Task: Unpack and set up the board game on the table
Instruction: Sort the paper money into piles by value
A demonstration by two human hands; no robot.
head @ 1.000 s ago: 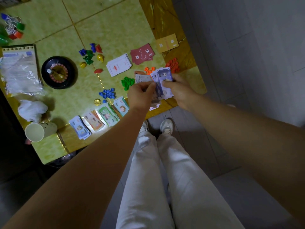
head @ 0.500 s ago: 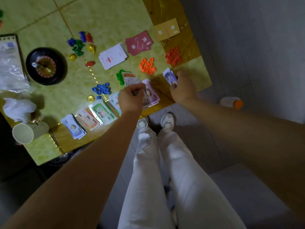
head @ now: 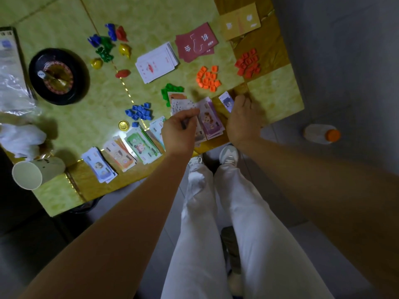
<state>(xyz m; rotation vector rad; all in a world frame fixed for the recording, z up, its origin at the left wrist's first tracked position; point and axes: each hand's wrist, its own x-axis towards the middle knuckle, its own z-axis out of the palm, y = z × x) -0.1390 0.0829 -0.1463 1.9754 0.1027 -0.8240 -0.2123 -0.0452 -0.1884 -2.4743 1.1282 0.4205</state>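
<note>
The fingers of the left hand were curled down and pinched on a fan of banknotes near the table's front edge, pale ones behind and a purple one on top; whether the fan lay on the wood or just above it I couldn't tell. The right hand was just beside it, fingers bent round a small bluish wad held low over the gold band of the table. Along the near edge ran a row of sorted money: a blue-white pile, an orange pile, a green pile and a teal pile partly hidden by the left wrist. A gold coin sat close to a heap of blue houses; green houses touched the far end of the fan; orange houses and red houses lay further right. Beyond these were a white card deck, red cards, yellow cards, and a scatter of coloured pawns. A roulette wheel stood to the left; a paper cup lay tipped on its side at the corner; a bottle with an orange cap lay on the floor.
</note>
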